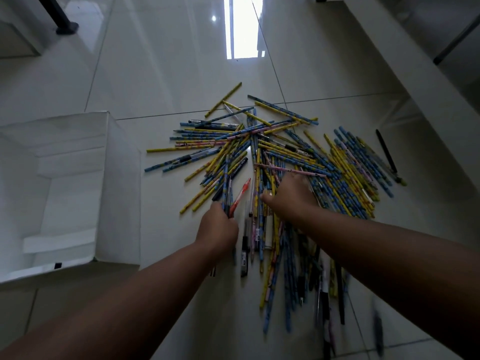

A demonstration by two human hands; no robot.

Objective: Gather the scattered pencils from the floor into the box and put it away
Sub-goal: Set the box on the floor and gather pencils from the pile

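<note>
The left grip [218, 227] is curled round a few pens [235, 201], one of them red. The right grip [291, 198] lies on the pencils [337, 172] with its thumb apart. Its fingers are hidden, so I cannot tell if it holds any. The pencils are thin, mostly yellow and blue, some pink. They are too many to count and lie crossed on the glossy floor [168, 74]. One white box [122, 190] stands open just left of them.

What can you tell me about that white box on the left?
The white box is open-topped and rectangular, seemingly cardboard. It stands upright on the glossy tiled floor, left of the pencil pile and apart from it. Inside, only white stepped folds show, no pencils; a small dark mark sits at its near rim.
</note>
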